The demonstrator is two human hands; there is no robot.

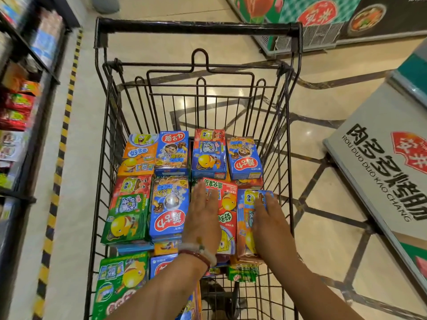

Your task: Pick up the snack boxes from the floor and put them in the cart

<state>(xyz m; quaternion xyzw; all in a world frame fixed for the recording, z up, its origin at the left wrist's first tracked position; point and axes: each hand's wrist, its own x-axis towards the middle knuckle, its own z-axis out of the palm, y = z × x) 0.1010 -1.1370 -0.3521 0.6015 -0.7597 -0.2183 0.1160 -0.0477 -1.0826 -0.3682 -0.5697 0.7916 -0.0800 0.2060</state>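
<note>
A black wire cart [285, 125] stands in front of me, its floor covered with several colourful snack boxes lying flat in rows. My left hand [203, 215], with bracelets on the wrist, lies flat with straight fingers on a red snack box [227, 204] in the middle row. My right hand [269, 219] presses with spread fingers on an orange and blue snack box [245, 222] at the cart's right side. A green snack box [127, 218] and a blue snack box [167, 206] lie to the left of my hands. No box is visible on the floor.
Store shelves [20, 107] with packets line the left, behind a yellow-black floor stripe [62, 139]. A chest freezer [381, 162] with large lettering stands close on the right. Another freezer [323, 21] is at the back right. Tiled floor surrounds the cart.
</note>
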